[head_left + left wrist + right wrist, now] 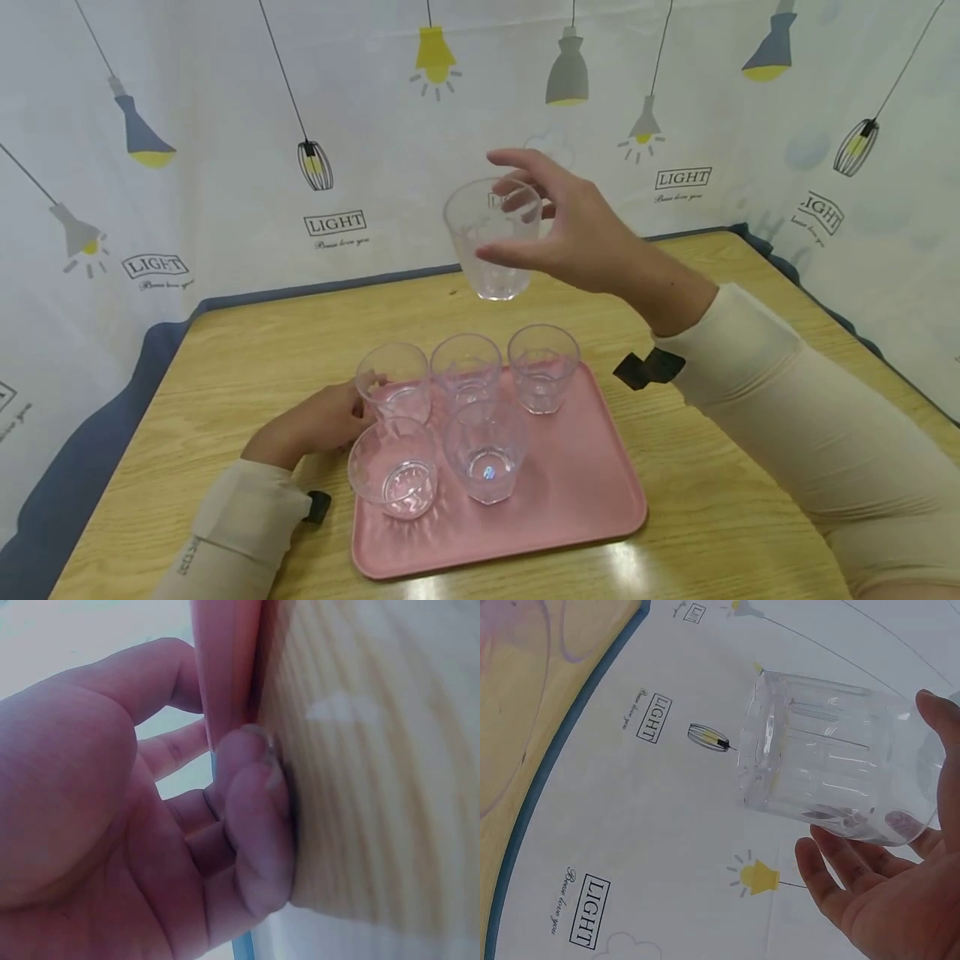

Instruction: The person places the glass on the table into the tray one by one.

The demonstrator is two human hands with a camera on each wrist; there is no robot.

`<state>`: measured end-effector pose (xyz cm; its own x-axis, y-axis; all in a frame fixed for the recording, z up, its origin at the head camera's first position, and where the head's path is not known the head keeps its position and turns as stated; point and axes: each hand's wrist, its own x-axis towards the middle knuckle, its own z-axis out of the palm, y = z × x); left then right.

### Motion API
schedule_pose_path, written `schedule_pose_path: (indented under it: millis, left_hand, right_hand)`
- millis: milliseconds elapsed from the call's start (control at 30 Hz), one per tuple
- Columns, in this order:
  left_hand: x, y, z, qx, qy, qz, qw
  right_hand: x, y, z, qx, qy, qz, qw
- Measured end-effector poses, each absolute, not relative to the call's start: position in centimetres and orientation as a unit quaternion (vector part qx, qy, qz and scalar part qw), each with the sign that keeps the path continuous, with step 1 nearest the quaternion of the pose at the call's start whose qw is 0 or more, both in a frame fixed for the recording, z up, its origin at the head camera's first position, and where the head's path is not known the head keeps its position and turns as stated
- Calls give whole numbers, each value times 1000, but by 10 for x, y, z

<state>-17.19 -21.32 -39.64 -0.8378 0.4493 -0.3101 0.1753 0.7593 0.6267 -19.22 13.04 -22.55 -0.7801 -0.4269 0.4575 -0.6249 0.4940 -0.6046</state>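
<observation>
In the head view my right hand holds a clear plastic cup upright above the far side of the table, thumb on the near side and fingers behind. The right wrist view shows this cup with nothing visible inside, between thumb and fingers. At the left edge of a pink tray, my left hand grips the rim. Its curled fingers lie against the table beside the tray edge. Several clear cups stand on the tray, including a front left cup and a back right cup.
Beneath the tray is a wooden table. A white cloth printed with lamps hangs behind and around it, with a dark blue border along the table's edge. The cups crowd the tray's left and back parts.
</observation>
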Motion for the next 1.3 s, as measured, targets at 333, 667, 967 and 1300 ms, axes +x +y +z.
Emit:
schedule_pose_path:
  millis: [333, 667, 967, 1300]
  left_hand:
    - [-171, -214, -396, 170, 909, 303, 231]
    - [-171, -215, -397, 180, 915, 286, 218]
    - [-173, -216, -397, 168, 912, 294, 231]
    - [-175, -215, -399, 171, 911, 295, 231]
  right_hand:
    - [-151, 135, -239, 347, -817, 435, 153]
    - [-117, 152, -267, 393, -785, 454, 153]
    - [-102, 169, -287, 384, -796, 449, 135]
    - [-97, 180, -307, 379, -796, 458, 115]
